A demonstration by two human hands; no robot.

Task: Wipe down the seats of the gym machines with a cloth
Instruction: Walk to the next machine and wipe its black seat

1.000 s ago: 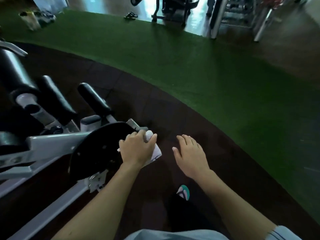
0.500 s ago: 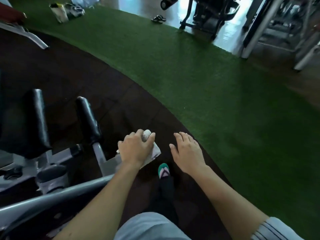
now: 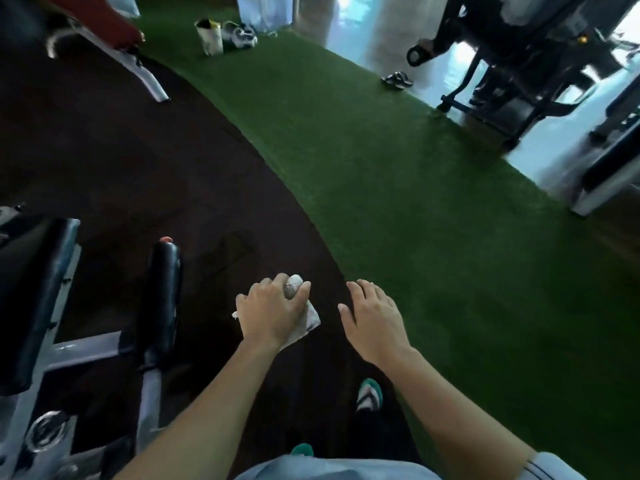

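My left hand (image 3: pixel 268 311) is closed around a crumpled white cloth (image 3: pixel 300 315), which bulges out above the fingers and hangs below the palm. It hovers over the dark floor, to the right of a gym machine with black padded rollers (image 3: pixel 162 296) and a black pad (image 3: pixel 33 299) on a grey metal frame (image 3: pixel 86 348). The cloth touches no pad. My right hand (image 3: pixel 372 322) floats beside it, palm down, fingers spread and empty.
A green turf strip (image 3: pixel 398 202) curves across the dark rubber floor (image 3: pixel 121 161). A red-padded bench (image 3: pixel 104 26) stands at the far left, a black machine (image 3: pixel 512 64) at the far right. Sandals (image 3: pixel 397 79), a bucket (image 3: pixel 209 38) and shoes lie at the back. My foot in a green slipper (image 3: pixel 370 394) is below.
The view has swung right and away from the machine, whose round black pad has left the frame. My left hand has come off that pad, still gripping the cloth. Right hand stays open.
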